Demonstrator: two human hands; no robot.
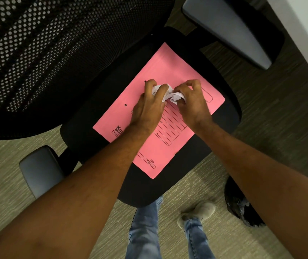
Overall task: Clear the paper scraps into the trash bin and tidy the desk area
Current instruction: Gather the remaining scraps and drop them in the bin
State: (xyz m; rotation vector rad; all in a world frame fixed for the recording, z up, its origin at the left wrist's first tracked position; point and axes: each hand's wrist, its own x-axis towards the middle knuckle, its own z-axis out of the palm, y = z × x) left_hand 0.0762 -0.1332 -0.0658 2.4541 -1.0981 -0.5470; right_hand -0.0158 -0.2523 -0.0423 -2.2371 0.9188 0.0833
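A pink file folder [160, 146] lies flat on the black seat of an office chair [143, 193]. On top of the folder are crumpled white paper scraps [174, 96]. My left hand [150, 107] curls over the left part of the scraps, with white paper showing between its fingers. My right hand [192, 103] pinches the right part of the scraps. Both hands meet over the upper middle of the folder. A bin lined with a black bag [237, 202] stands on the floor at the lower right, partly hidden by my right forearm.
The chair's mesh backrest [56, 53] fills the upper left. Grey armrests [39, 171] [231, 32] flank the seat. My legs in jeans and a pale shoe [199, 210] stand on the carpet in front of the chair. A white desk edge [306, 30] runs along the upper right.
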